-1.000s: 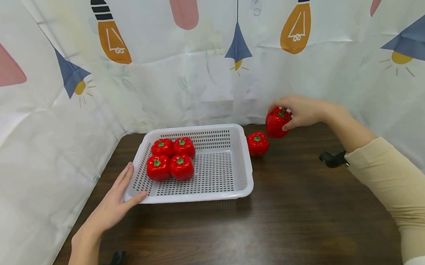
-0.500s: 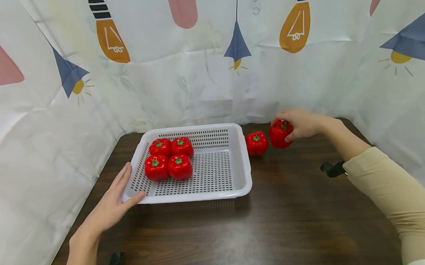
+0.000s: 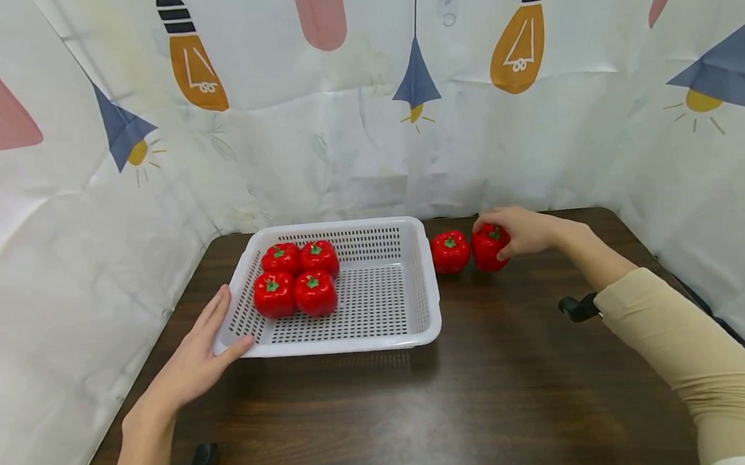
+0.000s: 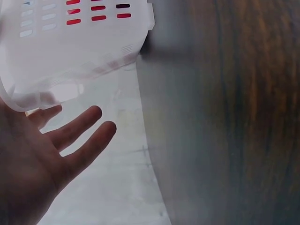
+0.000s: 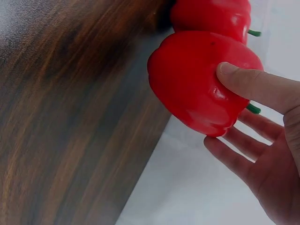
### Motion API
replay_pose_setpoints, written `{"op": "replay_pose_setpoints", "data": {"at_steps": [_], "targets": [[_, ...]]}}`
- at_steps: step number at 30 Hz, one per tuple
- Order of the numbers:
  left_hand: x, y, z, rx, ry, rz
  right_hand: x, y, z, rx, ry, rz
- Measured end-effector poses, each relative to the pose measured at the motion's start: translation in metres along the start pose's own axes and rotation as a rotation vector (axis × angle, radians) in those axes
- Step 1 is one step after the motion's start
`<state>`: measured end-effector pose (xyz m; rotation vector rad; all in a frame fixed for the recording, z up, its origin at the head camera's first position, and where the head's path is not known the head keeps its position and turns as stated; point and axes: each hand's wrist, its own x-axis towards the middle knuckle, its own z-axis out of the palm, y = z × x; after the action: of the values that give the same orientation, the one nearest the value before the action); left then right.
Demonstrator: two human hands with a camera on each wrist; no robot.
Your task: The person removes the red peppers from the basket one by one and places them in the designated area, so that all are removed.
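1. At left, our left hand, fingers straight and spread, touches the white basket at its corner, seemingly steadying it.
2. Inside, we see four red peppers upright in a tight block, perhaps for mutual support.
3. Outside the right wall, another pepper stands on the table.
4. Far right, our right hand grips a sixth pepper just beside it, thumb opposing fingers, likely for control.

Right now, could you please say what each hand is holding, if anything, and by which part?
The right hand grips the rightmost red pepper by its sides; the left hand touches the white basket at its left end.
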<state>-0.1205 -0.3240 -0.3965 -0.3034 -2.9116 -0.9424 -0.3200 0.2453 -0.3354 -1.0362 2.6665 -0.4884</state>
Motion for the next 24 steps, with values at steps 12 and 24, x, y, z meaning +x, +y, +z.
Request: {"op": "replay_pose_setpoints", "data": {"at_steps": [12, 24], "targets": [[0.005, -0.003, -0.001, -0.02, 0.011, 0.009, 0.004, 0.004, 0.009, 0.014, -0.004, 0.016], [0.005, -0.006, -0.001, -0.034, 0.018, 0.015, 0.009, 0.009, 0.016, 0.03, -0.002, 0.019]]}}
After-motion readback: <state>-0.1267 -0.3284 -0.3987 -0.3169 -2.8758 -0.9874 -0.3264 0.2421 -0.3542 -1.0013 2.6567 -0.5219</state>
